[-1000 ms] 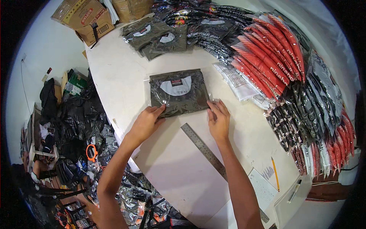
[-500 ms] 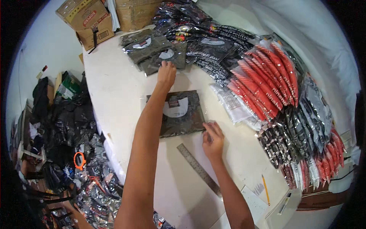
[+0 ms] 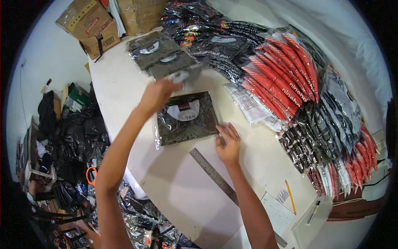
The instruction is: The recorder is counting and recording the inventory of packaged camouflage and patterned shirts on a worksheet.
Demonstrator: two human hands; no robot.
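A dark olive folded T-shirt in a clear plastic bag (image 3: 182, 126) lies flat on the table before me, its pale neck lining facing up. Above its far edge, my left hand (image 3: 159, 94) grips another bagged dark T-shirt (image 3: 192, 74), smeared by motion. My right hand (image 3: 229, 143) rests at the right edge of the lying pack, fingers curled in and fingertips touching the bag. Something dark shows between its thumb and fingers, too small to name. Farther back is a pile of similar bagged T-shirts (image 3: 151, 52).
A steel ruler (image 3: 213, 174) lies slantwise beneath my right forearm. Right of it are paper (image 3: 271, 211), a pencil (image 3: 291, 197) and a pen (image 3: 313, 213). Bagged red garments (image 3: 282, 76) and black ones (image 3: 232, 45) line the far right. Cardboard boxes (image 3: 93, 29) stand at the back left.
My left hand has lifted a bagged T-shirt off the back pile and drawn it nearer and to the left. My right hand stays by the lying pack's edge. The view has shifted slightly.
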